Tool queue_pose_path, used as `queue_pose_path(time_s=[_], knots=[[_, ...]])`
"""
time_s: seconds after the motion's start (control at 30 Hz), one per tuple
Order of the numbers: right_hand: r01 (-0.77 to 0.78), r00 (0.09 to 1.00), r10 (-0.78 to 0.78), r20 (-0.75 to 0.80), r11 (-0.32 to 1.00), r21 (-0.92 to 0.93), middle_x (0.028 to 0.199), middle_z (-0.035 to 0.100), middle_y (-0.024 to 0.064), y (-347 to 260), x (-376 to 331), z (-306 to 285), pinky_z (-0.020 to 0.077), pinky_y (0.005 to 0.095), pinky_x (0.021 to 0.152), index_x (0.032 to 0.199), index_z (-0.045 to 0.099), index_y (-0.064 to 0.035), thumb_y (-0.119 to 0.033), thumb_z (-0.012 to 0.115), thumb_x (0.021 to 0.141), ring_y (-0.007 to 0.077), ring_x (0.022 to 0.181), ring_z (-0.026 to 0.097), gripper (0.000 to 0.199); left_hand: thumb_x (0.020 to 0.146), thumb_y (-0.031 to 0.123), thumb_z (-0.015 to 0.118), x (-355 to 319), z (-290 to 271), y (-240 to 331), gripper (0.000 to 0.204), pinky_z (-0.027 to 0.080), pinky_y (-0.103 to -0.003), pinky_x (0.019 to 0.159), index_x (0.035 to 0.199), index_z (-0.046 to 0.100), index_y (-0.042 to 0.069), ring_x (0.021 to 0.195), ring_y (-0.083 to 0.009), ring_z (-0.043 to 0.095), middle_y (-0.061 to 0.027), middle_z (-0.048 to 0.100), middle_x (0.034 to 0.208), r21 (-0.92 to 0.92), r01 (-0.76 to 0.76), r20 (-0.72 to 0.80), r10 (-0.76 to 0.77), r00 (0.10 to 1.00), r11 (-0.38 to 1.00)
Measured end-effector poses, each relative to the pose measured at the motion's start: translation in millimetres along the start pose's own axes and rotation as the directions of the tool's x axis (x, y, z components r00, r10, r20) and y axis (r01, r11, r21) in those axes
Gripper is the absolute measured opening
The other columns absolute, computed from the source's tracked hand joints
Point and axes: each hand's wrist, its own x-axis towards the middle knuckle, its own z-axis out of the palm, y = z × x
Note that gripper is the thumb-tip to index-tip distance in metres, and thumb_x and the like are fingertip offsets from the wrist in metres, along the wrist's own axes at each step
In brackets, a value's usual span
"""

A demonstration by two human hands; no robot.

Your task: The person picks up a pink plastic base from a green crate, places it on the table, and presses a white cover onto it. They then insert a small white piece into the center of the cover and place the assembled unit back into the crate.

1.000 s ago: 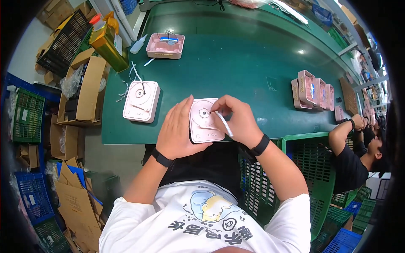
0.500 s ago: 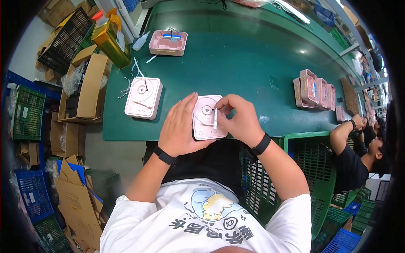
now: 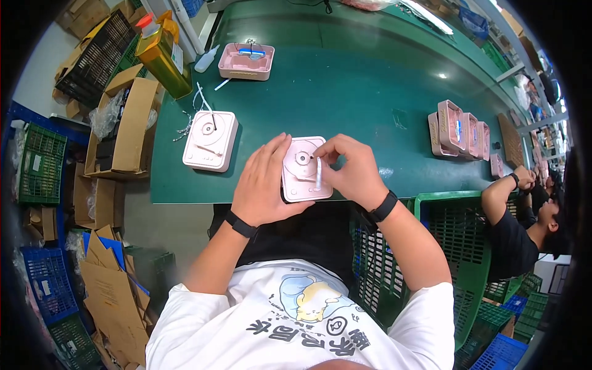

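My left hand (image 3: 262, 182) is wrapped round the left side of a pale pink case shaped like a small record player (image 3: 298, 169), steadying it at the table's near edge. Over the right side of that case is my right hand (image 3: 353, 169), its thumb and forefinger pinched on a thin white stick (image 3: 319, 176). The stick lies over the case's face, beside the round disc; the fingers hide part of it. To the left sits a second pink record-player case (image 3: 210, 142), with a white strip with a dark tip (image 3: 205, 102) resting over its disc.
Farther back stand an open pink shell (image 3: 245, 66) with wires and a blue part, a plastic bottle (image 3: 206, 60) and a gold can (image 3: 163, 65). Several pink shells (image 3: 459, 132) are grouped at right. A green crate (image 3: 453, 240) stands by my right arm; a co-worker (image 3: 521, 222) is beyond it.
The white stick in my right hand has shifted slightly to the right. Both hands stay at the same pink case.
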Motion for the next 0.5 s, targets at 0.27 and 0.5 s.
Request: queue_pose_path(time_s=[0.27,0.5], knots=[[-0.16,0.987,0.162,-0.02,0.986,0.049,0.095,0.08,0.0071,-6,-2,6,0.0577,0.0299,0.075,0.115,0.076,-0.0033,-0.002,0.082,0.09,0.0143,0.078,0.069,0.026,0.068,0.05,0.099,-1,3,7,0.124,0.042,-0.052,0.123,0.166,0.04,0.002,0.144,-0.0427,0.054,-0.022,0.053,0.159,0.045,0.043,0.009,-0.044,0.999,0.998],[-0.152,0.986,0.155,-0.063,0.987,0.046,0.101,0.083,0.0107,-11,1,13,0.058,0.0296,0.075,0.123,0.072,-0.0022,-0.006,0.082,0.095,0.0149,0.077,0.07,0.03,0.082,0.03,0.093,12,10,-8,0.066,0.051,-0.048,0.109,0.137,0.069,0.004,0.127,-0.0372,0.063,-0.0187,0.063,0.137,-0.215,0.156,-0.038,-0.168,0.985,0.964]])
